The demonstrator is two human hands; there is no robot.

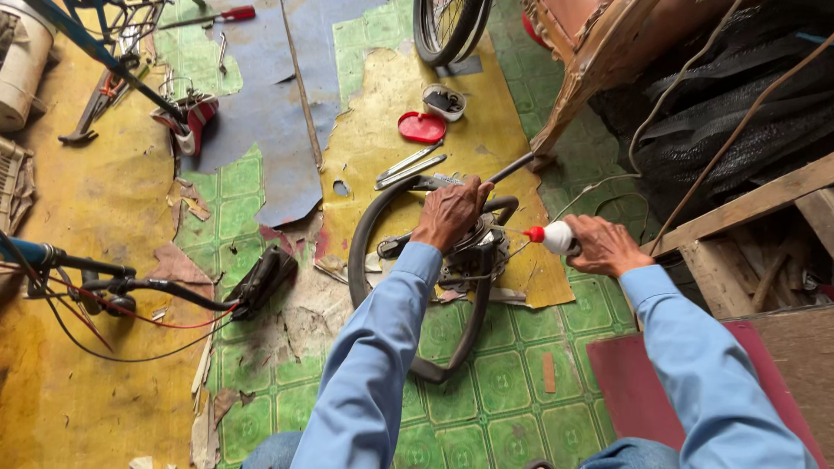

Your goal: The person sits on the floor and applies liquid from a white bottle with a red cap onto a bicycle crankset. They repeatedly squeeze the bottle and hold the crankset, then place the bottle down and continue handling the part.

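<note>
- Head view: I see my left hand (449,213) pressed down with fingers curled over a metal hub assembly (469,256), which lies on the floor inside a black tyre loop (373,227).
- My right hand (605,245) wraps closed around a small white squeeze bottle (557,236); its red nozzle (535,234) points left at the hub, just short of it.
- Two flat metal levers (410,167) lie just beyond the tyre, with a red lid (421,128) and a small open tin (444,102) farther up.
- A bicycle handlebar (130,287) sits well to the left.
</note>
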